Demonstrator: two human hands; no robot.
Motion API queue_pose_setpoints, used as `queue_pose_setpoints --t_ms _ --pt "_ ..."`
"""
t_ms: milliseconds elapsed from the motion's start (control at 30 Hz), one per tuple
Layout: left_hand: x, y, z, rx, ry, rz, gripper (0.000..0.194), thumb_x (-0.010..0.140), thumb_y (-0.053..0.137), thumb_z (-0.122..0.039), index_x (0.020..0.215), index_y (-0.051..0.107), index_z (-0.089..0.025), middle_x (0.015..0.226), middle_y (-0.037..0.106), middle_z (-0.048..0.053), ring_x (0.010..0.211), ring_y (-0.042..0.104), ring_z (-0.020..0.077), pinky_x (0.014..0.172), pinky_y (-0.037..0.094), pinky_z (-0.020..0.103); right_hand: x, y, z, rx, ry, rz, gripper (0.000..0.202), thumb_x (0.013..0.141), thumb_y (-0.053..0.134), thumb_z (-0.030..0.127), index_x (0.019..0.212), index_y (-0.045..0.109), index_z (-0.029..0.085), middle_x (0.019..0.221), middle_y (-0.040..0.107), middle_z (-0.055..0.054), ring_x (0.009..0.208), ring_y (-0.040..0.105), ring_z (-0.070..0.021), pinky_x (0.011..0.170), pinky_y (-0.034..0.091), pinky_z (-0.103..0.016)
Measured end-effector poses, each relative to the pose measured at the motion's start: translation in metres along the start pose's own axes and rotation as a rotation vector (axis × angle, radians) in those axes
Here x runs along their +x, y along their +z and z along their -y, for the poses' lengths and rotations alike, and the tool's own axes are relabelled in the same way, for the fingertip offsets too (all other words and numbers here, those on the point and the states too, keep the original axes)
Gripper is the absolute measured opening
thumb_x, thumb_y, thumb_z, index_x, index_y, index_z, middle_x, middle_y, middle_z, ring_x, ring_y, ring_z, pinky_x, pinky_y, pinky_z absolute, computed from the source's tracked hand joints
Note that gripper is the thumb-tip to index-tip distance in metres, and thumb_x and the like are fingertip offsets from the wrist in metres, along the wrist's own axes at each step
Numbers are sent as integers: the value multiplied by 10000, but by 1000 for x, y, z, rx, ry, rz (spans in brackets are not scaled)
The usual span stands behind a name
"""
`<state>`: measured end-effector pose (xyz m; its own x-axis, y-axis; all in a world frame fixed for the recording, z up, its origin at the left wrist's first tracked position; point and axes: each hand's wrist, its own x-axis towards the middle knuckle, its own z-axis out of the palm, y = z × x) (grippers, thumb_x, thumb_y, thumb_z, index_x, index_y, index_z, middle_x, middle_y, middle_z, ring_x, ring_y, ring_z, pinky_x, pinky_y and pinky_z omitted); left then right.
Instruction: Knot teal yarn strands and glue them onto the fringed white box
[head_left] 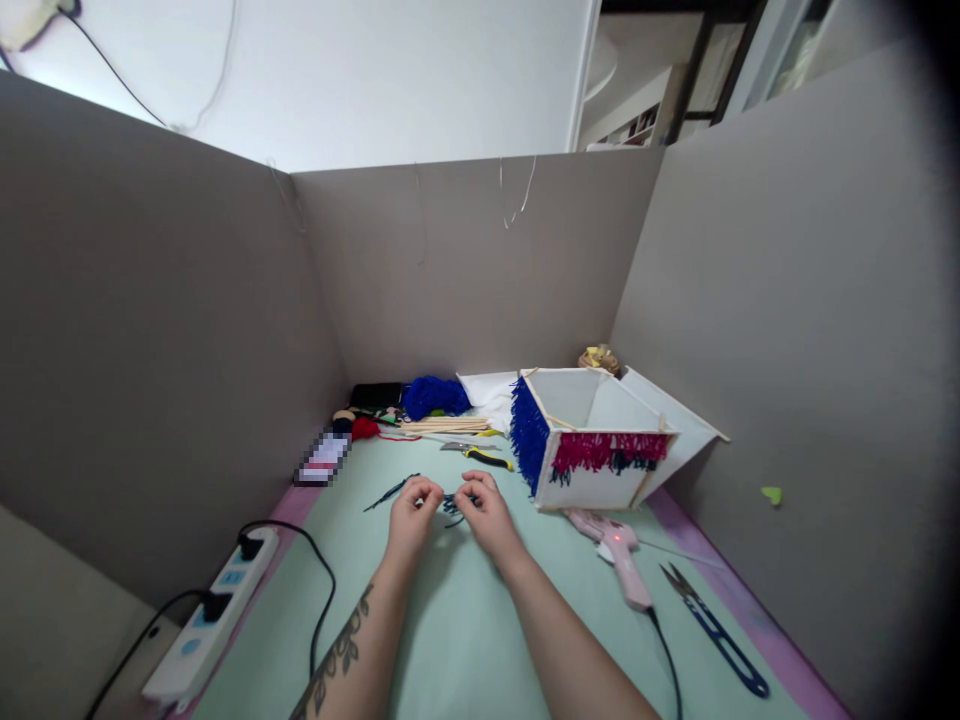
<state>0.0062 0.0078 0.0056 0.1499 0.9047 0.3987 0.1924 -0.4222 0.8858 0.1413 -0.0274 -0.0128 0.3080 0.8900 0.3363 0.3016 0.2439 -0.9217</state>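
Over the middle of the pale green table, my left hand (415, 507) and my right hand (484, 508) are close together with fingers pinched. Short dark blue yarn strands (451, 505) show between the two hands, and both sets of fingertips seem to be on them. Another thin dark bundle of yarn (386, 495) lies just left of my left hand. To the right stands a white box-like frame (600, 490) with blue fringe (529, 435) on one side and magenta and dark fringe (600, 453) along its front.
A pink glue gun (621, 560) with a red light and thread snips (716, 632) lie at right. Yellow-black cutters (487, 459), wooden sticks (442, 426) and blue yarn (435, 397) are at the back. A power strip (214, 620) with cables sits left. Grey partitions (480, 270) surround the table.
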Motion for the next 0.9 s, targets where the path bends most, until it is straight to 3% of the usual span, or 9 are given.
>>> queue_pose_setpoints --t_ms 467,600,733,900 --pt "5 -5 17 -21 -131 -49 261 721 598 -412 646 610 -162 725 574 24 725 520 167 721 407 279 9 -11 -12 -48 -36 -73 203 797 511 323 669 599 193 996 556 -88 964 529 -211 829 423 -329" --pt "5 -4 18 -31 -133 -32 269 729 590 -419 653 603 -161 718 573 22 718 520 166 709 405 275 9 -8 -15 -59 -89 -96 237 832 460 339 674 568 199 922 568 -72 908 535 -196 839 412 -325" --pt "4 -4 15 -20 -124 -25 275 733 583 -427 654 596 -163 709 569 20 710 519 166 706 409 278 9 -5 -17 -85 -113 -93 258 871 389 337 702 535 209 785 528 -37 785 520 -177 750 426 -298" --pt "5 -3 15 56 -74 -19 252 740 563 -390 629 613 -170 738 587 34 743 542 178 734 426 296 10 -7 -21 -183 -129 -120 249 872 370 307 698 523 215 772 509 -31 770 496 -179 732 414 -299"
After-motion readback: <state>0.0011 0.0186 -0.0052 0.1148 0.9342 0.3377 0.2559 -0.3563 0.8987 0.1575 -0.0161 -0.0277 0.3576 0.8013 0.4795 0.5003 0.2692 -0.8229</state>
